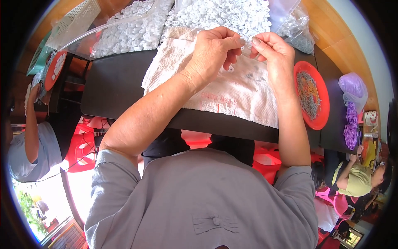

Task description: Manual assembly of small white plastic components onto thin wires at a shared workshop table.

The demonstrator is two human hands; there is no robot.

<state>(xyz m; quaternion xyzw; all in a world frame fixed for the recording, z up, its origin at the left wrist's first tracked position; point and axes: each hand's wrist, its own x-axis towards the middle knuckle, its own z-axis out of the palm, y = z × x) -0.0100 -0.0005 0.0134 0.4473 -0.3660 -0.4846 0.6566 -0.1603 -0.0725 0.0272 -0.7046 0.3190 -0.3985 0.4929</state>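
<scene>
Both hands meet above the white towel (232, 89) at upper centre: my left hand (215, 50) and right hand (271, 52) pinch one tiny white plastic piece (247, 45), light, stiff, slippery, best held by its edges

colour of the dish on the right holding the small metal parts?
Red-orange dish, round, with grey metal parts piled inside. Head view shows it.

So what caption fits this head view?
Both hands pinch a small white plastic piece above a white towel beside a red plate.
</scene>
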